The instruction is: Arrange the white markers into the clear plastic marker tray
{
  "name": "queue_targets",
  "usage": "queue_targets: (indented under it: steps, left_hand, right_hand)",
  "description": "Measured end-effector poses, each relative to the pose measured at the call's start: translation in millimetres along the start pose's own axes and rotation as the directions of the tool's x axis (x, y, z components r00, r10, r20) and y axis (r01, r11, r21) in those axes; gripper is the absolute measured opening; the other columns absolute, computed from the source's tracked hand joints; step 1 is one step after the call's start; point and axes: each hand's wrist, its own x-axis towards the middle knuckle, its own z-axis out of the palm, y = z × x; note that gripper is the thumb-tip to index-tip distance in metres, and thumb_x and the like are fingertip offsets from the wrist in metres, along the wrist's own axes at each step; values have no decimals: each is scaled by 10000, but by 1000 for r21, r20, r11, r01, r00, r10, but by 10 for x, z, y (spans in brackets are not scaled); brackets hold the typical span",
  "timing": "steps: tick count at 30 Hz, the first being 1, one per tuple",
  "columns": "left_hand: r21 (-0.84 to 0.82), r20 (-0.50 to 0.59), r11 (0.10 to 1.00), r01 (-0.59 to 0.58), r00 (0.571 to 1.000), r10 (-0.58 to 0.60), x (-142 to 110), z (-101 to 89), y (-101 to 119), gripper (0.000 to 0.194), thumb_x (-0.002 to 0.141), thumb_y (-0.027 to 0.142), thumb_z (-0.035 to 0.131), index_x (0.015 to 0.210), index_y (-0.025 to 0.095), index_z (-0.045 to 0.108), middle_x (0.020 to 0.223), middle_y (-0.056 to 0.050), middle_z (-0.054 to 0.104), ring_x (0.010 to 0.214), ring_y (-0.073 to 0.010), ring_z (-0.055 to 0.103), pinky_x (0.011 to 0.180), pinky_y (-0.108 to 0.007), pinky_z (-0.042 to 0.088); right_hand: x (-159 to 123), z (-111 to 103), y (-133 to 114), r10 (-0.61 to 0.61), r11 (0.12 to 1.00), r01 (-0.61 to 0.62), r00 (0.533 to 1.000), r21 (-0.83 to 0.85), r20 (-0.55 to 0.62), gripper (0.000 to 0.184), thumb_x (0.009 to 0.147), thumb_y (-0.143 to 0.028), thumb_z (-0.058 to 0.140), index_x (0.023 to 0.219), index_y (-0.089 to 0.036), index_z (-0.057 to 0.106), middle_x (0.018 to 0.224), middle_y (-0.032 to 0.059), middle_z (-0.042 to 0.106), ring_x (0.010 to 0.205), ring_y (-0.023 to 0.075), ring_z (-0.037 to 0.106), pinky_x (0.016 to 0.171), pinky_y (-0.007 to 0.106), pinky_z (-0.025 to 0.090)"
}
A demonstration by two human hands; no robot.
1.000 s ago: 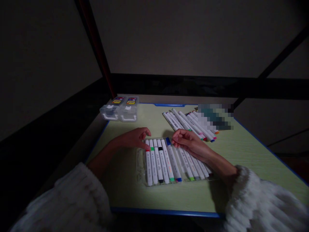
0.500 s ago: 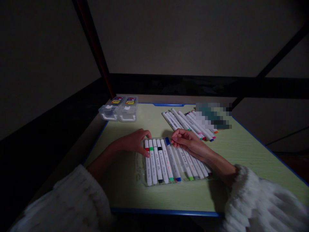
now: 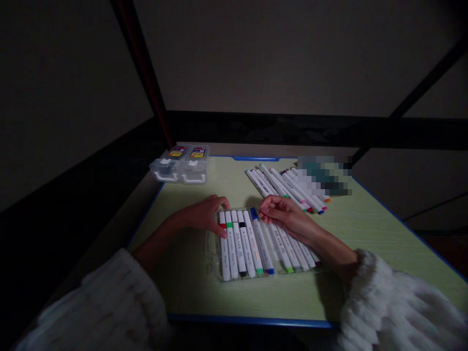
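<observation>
On the table, see markers in the clear case; at left, a wide left hand; at right, a curled right hand, grip impossible to tell. Could knock markers askew with a careless nudge.

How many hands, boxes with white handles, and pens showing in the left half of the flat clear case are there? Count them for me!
Left hand and right hand: 2
Boxes with white handles: 2
Pens showing in that left half: 6
Total: 10
</observation>
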Motion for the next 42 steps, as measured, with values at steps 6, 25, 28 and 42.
queue_targets:
  steps: [6, 25, 28, 42]
  left_hand:
    - [11, -1, 1000, 8, 1000, -8, 7, 12, -14, 575, 502, 423, 704, 962, 162, 477, 766, 17, 409, 686, -135, 398, 599, -228, 306]
    - [-12, -11, 1000, 14, 1000, -14, 12, 18, -13, 558, 490, 412, 713, 929, 167, 472, 756, 24, 408, 676, -123, 398, 581, -213, 306]
    - [-11, -8, 1000, 5, 1000, -5, 10, 20, -22, 545, 503, 408, 706, 933, 169, 472, 766, 21, 406, 682, -124, 397, 586, -213, 306]
    - [-24, -49, 1000, -6, 999, 5, -11, 51, 7, 498, 516, 361, 695, 901, 169, 445, 867, -17, 408, 793, -169, 416, 681, -266, 352]
  right_hand:
    - [4, -3, 3, 2, 1000, -2, 1000, -14, -3, 143, 699, -258, 663, 723, -159, 562, 666, -10, 585, 568, 66, 517, 518, 209, 377]
    - [7, -6, 8, -9, 999, 9, 1000, -41, -6, 165, 687, -290, 668, 718, -166, 563, 668, -4, 583, 569, 77, 511, 521, 225, 376]
    - [1, -5, 6, -7, 999, 7, 1000, -39, -3, 165, 688, -290, 668, 722, -169, 562, 672, -3, 581, 574, 81, 511, 525, 230, 377]
    - [-2, -2, 4, -7, 999, 7, 1000, -34, -5, 139, 692, -262, 663, 720, -164, 568, 657, -8, 582, 565, 74, 509, 520, 220, 368]
